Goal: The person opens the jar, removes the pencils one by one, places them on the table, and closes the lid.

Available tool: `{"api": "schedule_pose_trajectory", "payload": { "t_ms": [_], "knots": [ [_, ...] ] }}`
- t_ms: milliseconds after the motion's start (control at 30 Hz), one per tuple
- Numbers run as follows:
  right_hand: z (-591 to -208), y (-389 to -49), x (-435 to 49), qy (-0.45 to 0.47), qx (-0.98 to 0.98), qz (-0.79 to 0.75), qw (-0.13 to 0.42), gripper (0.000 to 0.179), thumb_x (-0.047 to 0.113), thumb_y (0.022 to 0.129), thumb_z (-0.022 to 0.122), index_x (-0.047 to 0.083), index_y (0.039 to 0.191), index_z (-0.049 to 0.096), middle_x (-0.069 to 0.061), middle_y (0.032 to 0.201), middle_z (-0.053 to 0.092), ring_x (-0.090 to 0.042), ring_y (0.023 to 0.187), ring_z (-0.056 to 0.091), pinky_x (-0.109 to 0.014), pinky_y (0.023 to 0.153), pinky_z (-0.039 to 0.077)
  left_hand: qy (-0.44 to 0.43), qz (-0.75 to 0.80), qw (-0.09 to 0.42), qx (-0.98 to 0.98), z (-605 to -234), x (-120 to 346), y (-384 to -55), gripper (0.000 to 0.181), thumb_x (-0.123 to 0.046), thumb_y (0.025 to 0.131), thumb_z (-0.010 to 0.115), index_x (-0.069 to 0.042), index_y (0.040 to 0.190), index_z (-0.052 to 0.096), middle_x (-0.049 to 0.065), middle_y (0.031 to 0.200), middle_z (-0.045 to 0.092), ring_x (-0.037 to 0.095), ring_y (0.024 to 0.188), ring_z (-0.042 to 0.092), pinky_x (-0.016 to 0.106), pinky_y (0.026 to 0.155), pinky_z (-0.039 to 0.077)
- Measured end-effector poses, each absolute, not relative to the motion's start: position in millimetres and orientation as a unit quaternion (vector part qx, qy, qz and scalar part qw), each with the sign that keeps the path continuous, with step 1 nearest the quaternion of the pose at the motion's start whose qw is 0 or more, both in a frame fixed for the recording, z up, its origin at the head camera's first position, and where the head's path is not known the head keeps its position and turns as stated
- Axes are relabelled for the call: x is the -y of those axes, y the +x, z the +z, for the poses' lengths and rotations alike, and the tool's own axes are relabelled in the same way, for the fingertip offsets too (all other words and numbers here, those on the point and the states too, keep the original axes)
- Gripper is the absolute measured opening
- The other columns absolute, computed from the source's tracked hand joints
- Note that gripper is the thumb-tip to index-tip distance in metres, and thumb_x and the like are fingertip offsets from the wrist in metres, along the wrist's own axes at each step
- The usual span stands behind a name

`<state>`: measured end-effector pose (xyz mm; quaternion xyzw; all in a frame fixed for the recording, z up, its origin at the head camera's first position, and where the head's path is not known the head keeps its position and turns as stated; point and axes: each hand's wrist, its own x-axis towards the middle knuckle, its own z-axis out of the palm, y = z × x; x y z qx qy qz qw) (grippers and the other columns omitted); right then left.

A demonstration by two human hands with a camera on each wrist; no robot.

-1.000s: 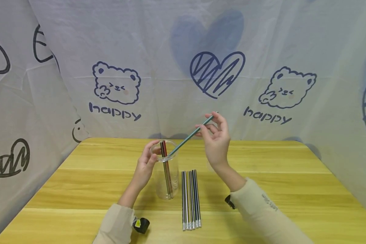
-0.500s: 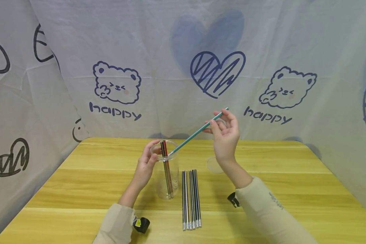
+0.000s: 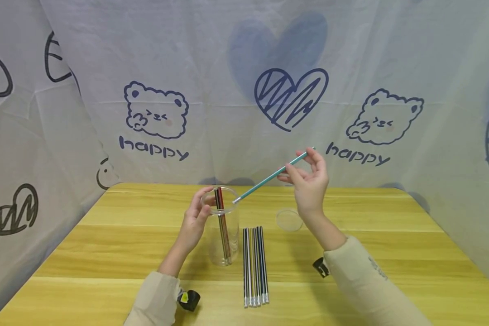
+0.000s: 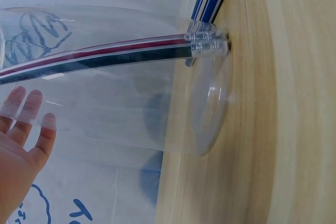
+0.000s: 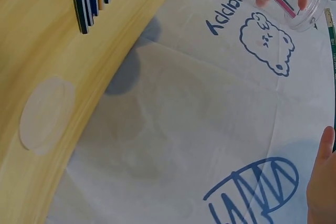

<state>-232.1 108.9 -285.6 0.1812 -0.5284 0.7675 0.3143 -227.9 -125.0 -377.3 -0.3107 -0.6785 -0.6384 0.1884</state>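
Note:
A tall clear plastic cup [image 3: 233, 237] stands upright on the table. My left hand [image 3: 193, 224] grips it near the rim, thumb in front and fingers behind. Two pencils [image 4: 126, 55], one dark red and one dark green, lean inside the cup, their metal-banded ends down at its base. Up and to the right, my right hand [image 3: 311, 192] pinches a teal-green pencil [image 3: 265, 181] between thumb and fingers. That pencil slants down to the left, and its metal-banded eraser end is at the cup's right rim; whether it touches the rim I cannot tell.
Several dark, striped and yellow pencils [image 3: 256, 267] lie side by side right of the cup, metal ends toward me. Behind them lies a round clear lid [image 3: 289, 220]. A white printed cloth [image 3: 236, 149] hangs at the table's [image 3: 371, 226] far edge.
My right hand has moved right, drawing the teal-green pencil's lower end from inside the cup up to its right rim. The lid has come into view. My left hand and the cup stay put.

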Motion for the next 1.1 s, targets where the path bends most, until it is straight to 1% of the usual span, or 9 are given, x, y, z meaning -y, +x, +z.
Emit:
{"api": "schedule_pose_trajectory", "payload": {
  "t_ms": [167,267,367,467,567,667,900,1000,1100],
  "knots": [
    [-290.1,-232.6,-113.5,0.152,0.529,0.778,0.303,0.051,-0.017,0.08,0.051,-0.003,0.126,0.034,-0.01,0.108,0.049,-0.013,0.067,0.06,-0.031,0.062,0.052,-0.31,-0.639,0.189,0.678,-377.5,125.4,-227.4,0.061,-0.049,0.091,0.039,-0.002,0.129,0.032,0.03,0.115,0.05,0.039,0.101,0.046,0.047,0.08,0.039],
    [-294.7,-233.2,-116.5,0.139,0.533,0.78,0.297,0.046,-0.017,0.08,0.051,-0.001,0.122,0.038,-0.012,0.104,0.051,-0.013,0.067,0.059,-0.028,0.06,0.052,-0.311,-0.639,0.189,0.678,-377.6,125.4,-227.1,0.06,-0.049,0.091,0.039,-0.002,0.129,0.032,0.03,0.115,0.049,0.039,0.101,0.046,0.048,0.08,0.038],
    [-302.9,-233.3,-119.7,0.135,0.552,0.774,0.279,0.039,-0.016,0.081,0.051,-0.004,0.116,0.041,-0.013,0.1,0.053,-0.013,0.067,0.06,-0.027,0.058,0.052,-0.312,-0.637,0.189,0.679,-377.7,125.5,-227.0,0.061,-0.049,0.091,0.039,-0.002,0.129,0.031,0.03,0.115,0.05,0.039,0.101,0.046,0.048,0.08,0.038],
    [-313.5,-232.2,-122.8,0.124,0.591,0.76,0.238,0.037,-0.016,0.081,0.051,-0.007,0.116,0.041,-0.013,0.1,0.052,-0.012,0.068,0.06,-0.028,0.058,0.052,-0.311,-0.636,0.19,0.681,-377.8,125.6,-227.0,0.061,-0.05,0.091,0.039,-0.003,0.129,0.032,0.029,0.115,0.05,0.039,0.101,0.046,0.048,0.08,0.039],
    [-322.9,-231.5,-125.4,0.099,0.63,0.748,0.184,0.04,-0.016,0.081,0.05,-0.009,0.119,0.04,-0.017,0.104,0.051,-0.01,0.066,0.059,-0.028,0.058,0.052,-0.309,-0.635,0.19,0.682,-377.7,125.6,-227.0,0.061,-0.05,0.091,0.038,-0.004,0.13,0.032,0.028,0.116,0.05,0.039,0.102,0.046,0.048,0.08,0.039],
    [-329.8,-232.0,-127.4,0.071,0.659,0.735,0.142,0.044,-0.017,0.08,0.05,-0.01,0.122,0.039,-0.021,0.109,0.049,-0.008,0.063,0.058,-0.027,0.058,0.052,-0.309,-0.636,0.188,0.682,-377.3,125.7,-227.1,0.06,-0.049,0.091,0.038,-0.004,0.13,0.032,0.028,0.116,0.05,0.039,0.102,0.046,0.048,0.08,0.039],
    [-345.8,-233.1,-130.5,0.036,0.686,0.723,0.076,0.058,-0.02,0.076,0.052,-0.009,0.13,0.034,-0.026,0.118,0.043,-0.007,0.058,0.058,-0.024,0.056,0.051,-0.311,-0.635,0.187,0.682,-377.0,126.0,-227.3,0.061,-0.049,0.091,0.038,-0.003,0.13,0.032,0.028,0.115,0.05,0.036,0.101,0.048,0.048,0.081,0.039],
    [-353.5,-232.8,-130.8,0.032,0.696,0.715,0.048,0.063,-0.019,0.077,0.053,-0.007,0.134,0.028,-0.026,0.123,0.039,-0.009,0.06,0.058,-0.024,0.059,0.051,-0.31,-0.635,0.187,0.683,-377.5,126.3,-227.7,0.06,-0.049,0.091,0.038,-0.003,0.13,0.032,0.027,0.115,0.051,0.033,0.101,0.048,0.048,0.081,0.039],
    [-360.4,-232.0,-129.9,0.037,0.705,0.708,0.024,0.066,-0.019,0.078,0.052,-0.008,0.136,0.023,-0.027,0.127,0.034,-0.01,0.064,0.057,-0.025,0.06,0.051,-0.309,-0.635,0.188,0.683,-378.0,126.6,-228.0,0.059,-0.048,0.091,0.039,-0.004,0.13,0.033,0.026,0.115,0.052,0.029,0.101,0.049,0.047,0.08,0.039]
  ]
}}
